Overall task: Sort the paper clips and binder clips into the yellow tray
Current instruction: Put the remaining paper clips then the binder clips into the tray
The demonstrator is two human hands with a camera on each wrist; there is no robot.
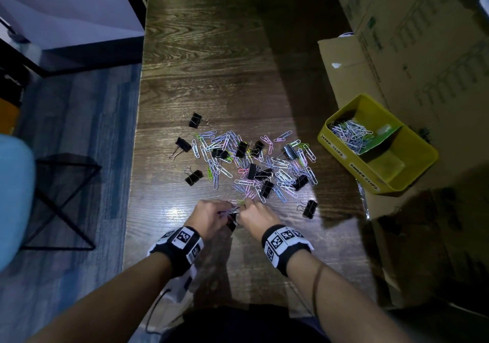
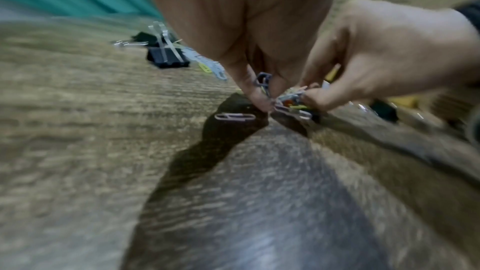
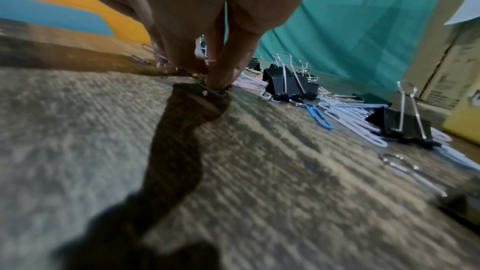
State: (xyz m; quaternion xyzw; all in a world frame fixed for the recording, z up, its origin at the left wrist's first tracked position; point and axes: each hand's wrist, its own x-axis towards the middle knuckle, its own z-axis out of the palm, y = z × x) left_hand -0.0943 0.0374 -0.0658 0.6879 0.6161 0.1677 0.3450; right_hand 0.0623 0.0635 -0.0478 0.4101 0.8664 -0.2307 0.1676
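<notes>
both hands meet at the near edge of the dark wood-grain counter. the left hand has its fingers curled, pinching a small bundle of pastel wire paper clips; the right hand pinches the same bundle from the other side, its fingers pressed together down near the counter. one lilac paper clip lies just beside the left fingertips. beyond the hands spreads the loose pile of pastel paper clips mixed with black metal binder clips. the yellow plastic two-compartment tray sits well to the right, with paper clips heaped in its farther compartment.
</notes>
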